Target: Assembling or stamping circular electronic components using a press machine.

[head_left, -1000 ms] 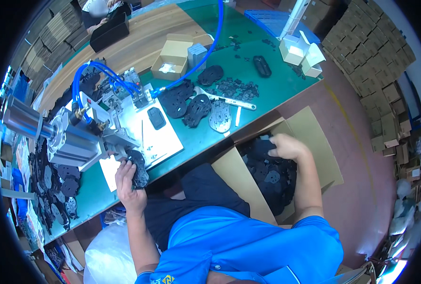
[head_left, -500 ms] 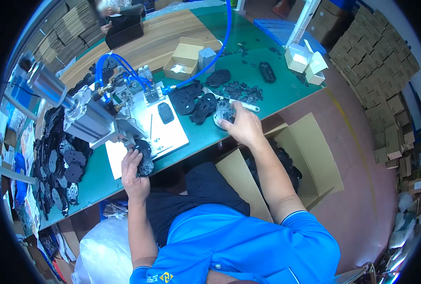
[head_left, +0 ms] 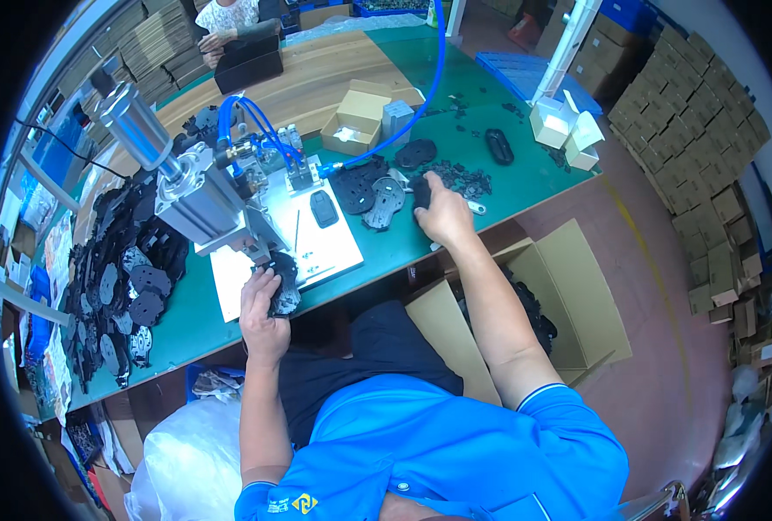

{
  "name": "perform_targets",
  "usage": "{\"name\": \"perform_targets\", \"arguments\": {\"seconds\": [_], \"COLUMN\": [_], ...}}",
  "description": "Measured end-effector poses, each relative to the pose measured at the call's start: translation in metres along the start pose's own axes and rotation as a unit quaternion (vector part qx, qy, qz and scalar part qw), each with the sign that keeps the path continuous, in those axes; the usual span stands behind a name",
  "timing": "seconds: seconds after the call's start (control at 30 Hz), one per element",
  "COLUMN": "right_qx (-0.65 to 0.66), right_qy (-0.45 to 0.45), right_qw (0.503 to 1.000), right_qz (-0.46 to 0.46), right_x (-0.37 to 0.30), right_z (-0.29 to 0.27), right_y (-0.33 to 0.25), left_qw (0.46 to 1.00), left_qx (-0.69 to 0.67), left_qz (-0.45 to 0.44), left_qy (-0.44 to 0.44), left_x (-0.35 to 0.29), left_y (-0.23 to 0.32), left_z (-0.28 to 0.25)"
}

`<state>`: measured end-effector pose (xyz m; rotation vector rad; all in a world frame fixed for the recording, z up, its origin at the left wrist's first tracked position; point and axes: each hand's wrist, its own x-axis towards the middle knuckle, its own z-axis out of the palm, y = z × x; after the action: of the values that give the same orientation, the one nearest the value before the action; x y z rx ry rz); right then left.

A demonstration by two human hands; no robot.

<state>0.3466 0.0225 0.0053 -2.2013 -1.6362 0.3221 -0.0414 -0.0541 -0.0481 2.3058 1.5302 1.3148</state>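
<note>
My left hand point(head_left: 264, 323) is closed on the edge of a black moulded plastic plate point(head_left: 285, 282). The plate sits below the head of a pneumatic press point(head_left: 202, 204), and part of it is hidden by the press and my fingers. Farther right, my right hand point(head_left: 445, 214) grips another dark plastic piece point(head_left: 420, 192) by its side, just above the green table. Beside that piece lies a grey-faced moulded plate point(head_left: 385, 205), next to more black plates point(head_left: 354, 184). A small black oblong cover point(head_left: 323, 209) rests on the white board point(head_left: 344, 252).
A heap of black plates point(head_left: 147, 291) covers the table's left side. Small black scraps point(head_left: 464, 180) lie beyond my right hand. A blue air hose point(head_left: 439, 69) arcs over the table. An open carton point(head_left: 568, 295) stands at the near right. Another person's hands point(head_left: 215, 43) show at the far side.
The grey-faced plate formerly under my right hand is replaced there by a dark piece; a grey-faced plate now lies to its left. My left hand stays at the press. The whole view has shifted slightly.
</note>
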Motion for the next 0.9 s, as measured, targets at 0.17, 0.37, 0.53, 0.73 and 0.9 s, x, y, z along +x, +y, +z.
{"name": "perform_targets", "arguments": {"seconds": [0.17,0.37,0.53,0.73,0.9], "right_qx": [0.207,0.317,0.297,0.193,0.182], "right_qy": [0.066,0.055,0.0,0.106,0.079], "right_qw": [0.976,0.946,0.953,0.975,0.977], "right_qz": [0.012,0.043,0.056,0.037,0.075], "right_x": [0.004,0.007,0.009,0.022,0.023], "right_z": [0.011,0.05,0.051,0.076,0.076], "right_y": [-0.002,-0.026,-0.059,-0.07,-0.086], "left_qw": [1.0,1.0,1.0,1.0,1.0], "left_qx": [-0.011,-0.013,-0.01,-0.015,-0.009], "left_qz": [-0.005,-0.007,-0.008,-0.007,-0.01], "left_qy": [0.001,-0.002,-0.005,-0.005,0.001], "left_x": [-0.001,0.0,-0.001,0.0,-0.003], "left_y": [0.001,0.002,0.002,0.005,0.002], "left_z": [-0.001,-0.001,-0.004,-0.001,-0.001]}}
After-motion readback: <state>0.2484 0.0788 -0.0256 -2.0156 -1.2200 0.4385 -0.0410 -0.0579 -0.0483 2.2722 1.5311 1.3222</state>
